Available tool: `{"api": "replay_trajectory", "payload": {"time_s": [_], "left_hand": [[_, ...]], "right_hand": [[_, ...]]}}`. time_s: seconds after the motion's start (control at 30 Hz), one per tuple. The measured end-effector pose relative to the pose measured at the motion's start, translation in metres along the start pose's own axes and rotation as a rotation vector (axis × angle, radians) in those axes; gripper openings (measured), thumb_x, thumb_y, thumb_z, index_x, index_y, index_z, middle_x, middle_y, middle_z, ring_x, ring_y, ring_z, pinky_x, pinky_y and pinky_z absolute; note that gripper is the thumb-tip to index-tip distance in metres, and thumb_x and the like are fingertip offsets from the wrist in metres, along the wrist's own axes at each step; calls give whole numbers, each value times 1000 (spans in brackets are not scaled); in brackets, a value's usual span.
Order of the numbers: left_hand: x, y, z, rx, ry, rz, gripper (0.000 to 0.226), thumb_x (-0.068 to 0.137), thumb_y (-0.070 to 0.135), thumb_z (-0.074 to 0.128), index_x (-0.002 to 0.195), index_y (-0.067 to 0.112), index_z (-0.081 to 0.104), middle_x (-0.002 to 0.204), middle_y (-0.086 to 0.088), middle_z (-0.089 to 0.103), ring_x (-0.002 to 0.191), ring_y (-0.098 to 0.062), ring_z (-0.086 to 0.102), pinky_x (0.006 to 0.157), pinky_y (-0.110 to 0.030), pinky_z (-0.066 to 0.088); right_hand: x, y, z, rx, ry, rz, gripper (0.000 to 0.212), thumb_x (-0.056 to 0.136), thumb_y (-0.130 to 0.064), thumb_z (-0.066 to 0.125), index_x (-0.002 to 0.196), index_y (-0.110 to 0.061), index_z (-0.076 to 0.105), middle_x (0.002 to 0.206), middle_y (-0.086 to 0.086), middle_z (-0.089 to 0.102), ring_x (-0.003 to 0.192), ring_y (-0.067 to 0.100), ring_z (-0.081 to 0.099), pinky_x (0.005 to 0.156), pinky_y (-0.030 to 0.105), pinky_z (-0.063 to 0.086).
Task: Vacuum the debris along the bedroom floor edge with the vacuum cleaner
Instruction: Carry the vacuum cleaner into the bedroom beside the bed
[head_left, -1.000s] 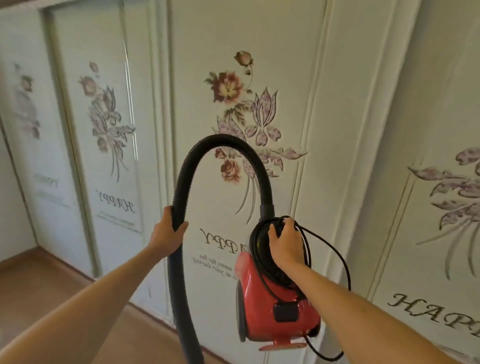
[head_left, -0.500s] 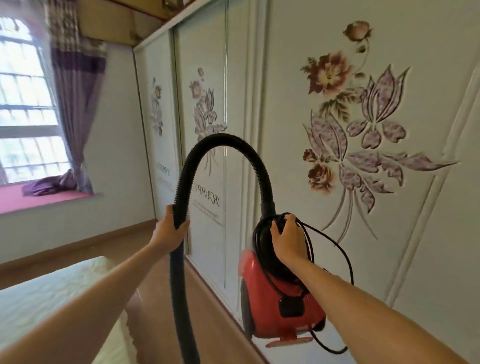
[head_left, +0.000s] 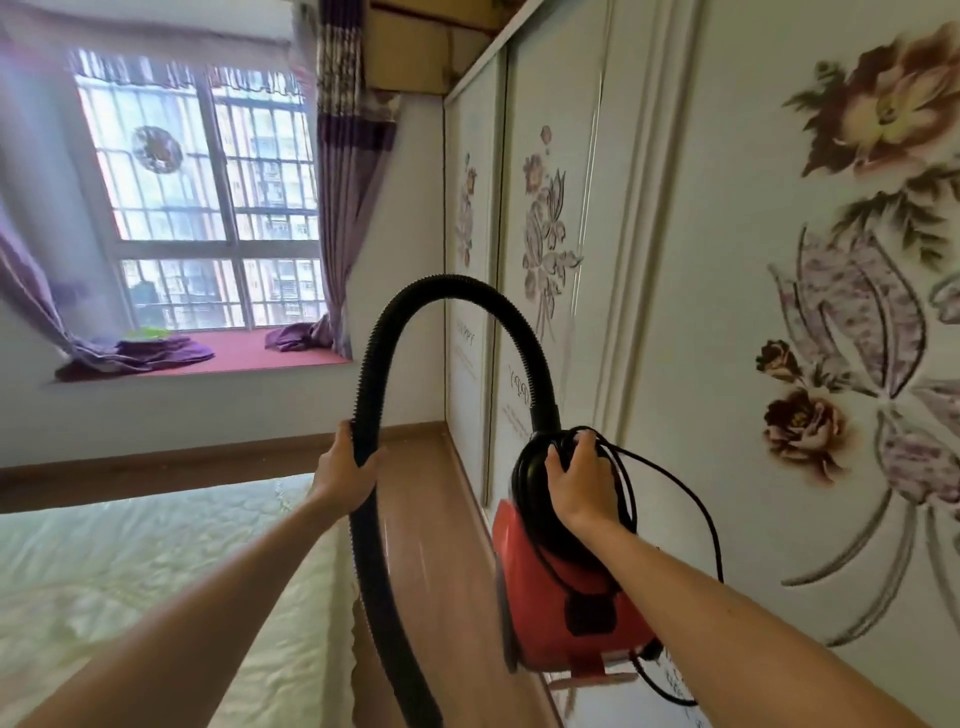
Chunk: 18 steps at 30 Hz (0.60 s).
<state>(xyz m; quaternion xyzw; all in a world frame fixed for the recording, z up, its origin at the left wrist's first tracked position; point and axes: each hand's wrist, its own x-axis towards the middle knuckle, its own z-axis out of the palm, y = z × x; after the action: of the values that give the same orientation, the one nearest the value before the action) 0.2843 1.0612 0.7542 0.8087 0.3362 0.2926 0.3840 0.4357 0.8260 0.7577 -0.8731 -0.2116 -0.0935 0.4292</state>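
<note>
Between bed (head_left: 156, 571) and wardrobe (head_left: 727, 312), floor (head_left: 441, 545) now shows; left hand (head_left: 345, 467) grips hose (head_left: 374, 364), right hand (head_left: 579, 480) clasps vacuum (head_left: 561, 613), still carried.

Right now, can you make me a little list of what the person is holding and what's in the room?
left hand: gripping the black hose
right hand: on top of the red vacuum cleaner, over its coiled cord
vacuum: carried in the air, not on the floor
hose shape: arches up between the hands
right side: wardrobe doors with flowers
left side: bed
far wall: window, purple curtains
</note>
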Motion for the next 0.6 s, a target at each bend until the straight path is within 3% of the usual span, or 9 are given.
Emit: {"api": "replay_trajectory", "payload": {"time_s": [0.13, 0.33, 0.43, 0.53, 0.6], "left_hand": [[10, -7, -5, 12, 41, -19, 44, 95, 20, 60, 134, 14, 40, 98, -13, 59, 67, -16, 57, 50, -23, 42], [30, -26, -14, 28, 80, -64, 44, 95, 22, 61, 134, 16, 40, 99, -11, 60, 75, -24, 60, 60, -31, 47], [48, -37, -18, 39, 111, -86, 45, 94, 23, 62, 133, 16, 41, 99, -11, 61, 75, -24, 61, 61, -31, 46], [74, -46, -18, 34, 121, -100, 45, 95, 21, 61, 134, 14, 41, 102, -12, 60, 78, -25, 61, 60, -29, 47], [96, -52, -18, 35, 124, -116, 44, 95, 21, 61, 133, 14, 40, 101, -11, 60, 76, -22, 60, 56, -27, 46]], "right_hand": [[21, -1, 20, 37, -25, -13, 41, 100, -38, 46, 126, -6, 44, 107, 15, 64, 96, 34, 64, 75, 40, 54], [52, -10, 60, 85, -70, -29, 37, 100, -38, 47, 122, -7, 46, 109, 16, 62, 98, 34, 63, 72, 35, 49], [71, -16, 84, 98, -94, -65, 34, 100, -37, 47, 118, -8, 47, 106, 13, 64, 95, 30, 64, 68, 33, 50], [94, -24, 109, 98, -122, -87, 32, 100, -34, 48, 117, -6, 48, 100, 8, 63, 87, 25, 63, 57, 23, 40], [113, -30, 129, 97, -137, -90, 34, 100, -34, 49, 118, -6, 48, 102, 9, 63, 92, 27, 64, 61, 25, 42]]}}
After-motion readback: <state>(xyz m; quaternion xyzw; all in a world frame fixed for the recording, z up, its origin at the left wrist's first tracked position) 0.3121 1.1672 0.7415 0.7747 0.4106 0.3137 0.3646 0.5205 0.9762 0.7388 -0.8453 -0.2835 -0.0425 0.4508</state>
